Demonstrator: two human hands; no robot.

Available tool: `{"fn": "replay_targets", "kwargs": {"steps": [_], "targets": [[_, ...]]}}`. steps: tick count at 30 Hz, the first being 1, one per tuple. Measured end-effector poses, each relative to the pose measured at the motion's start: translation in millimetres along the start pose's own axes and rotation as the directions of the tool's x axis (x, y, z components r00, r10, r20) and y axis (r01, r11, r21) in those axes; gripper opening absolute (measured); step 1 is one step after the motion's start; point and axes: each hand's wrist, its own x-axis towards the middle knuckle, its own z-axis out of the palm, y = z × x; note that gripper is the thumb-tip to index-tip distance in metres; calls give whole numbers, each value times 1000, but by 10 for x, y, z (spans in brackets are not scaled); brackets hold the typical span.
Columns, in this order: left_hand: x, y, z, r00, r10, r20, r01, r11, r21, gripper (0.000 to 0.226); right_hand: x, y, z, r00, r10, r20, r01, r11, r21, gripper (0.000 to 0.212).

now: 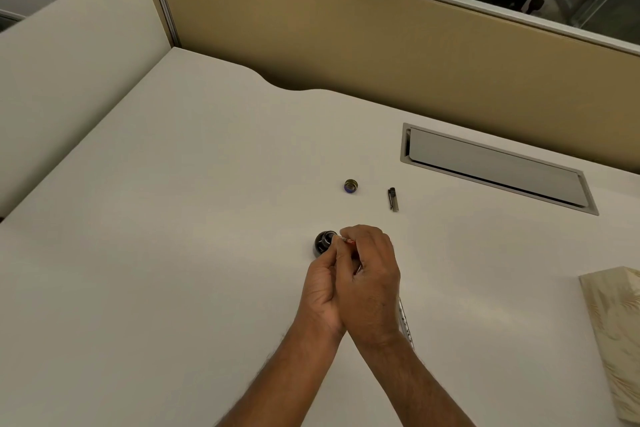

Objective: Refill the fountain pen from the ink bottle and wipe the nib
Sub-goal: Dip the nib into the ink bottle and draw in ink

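Note:
A small dark ink bottle (322, 243) stands open on the white desk (173, 253). Its cap (351, 186) lies farther back, and the black pen cap (393, 199) lies to the right of that. My left hand (323, 291) and my right hand (370, 281) are pressed together just behind the bottle. Their fingertips pinch a thin pen part (346, 240) with a red and white end, held over the bottle's mouth. Most of that part is hidden by my fingers. A clear pen barrel (405, 322) lies on the desk beside my right wrist.
A pale folded cloth or paper (616, 333) lies at the right edge of the desk. A grey cable flap (495, 166) is set into the desk at the back right. Beige partition walls (346, 31) close off the back and left.

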Motion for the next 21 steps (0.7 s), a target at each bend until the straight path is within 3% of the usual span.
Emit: {"fn": "replay_targets", "kwargs": {"steps": [11,21], "targets": [[-71,-32,-31,999,-28,43,26,998,53,14,-85,20,-81,1000,7,-22,-7,1000,19,8],[15,25,-185,995,96,-22,-84,948,308,26,-182,18,-171,999,38,-24,-36,998,53,9]]}}
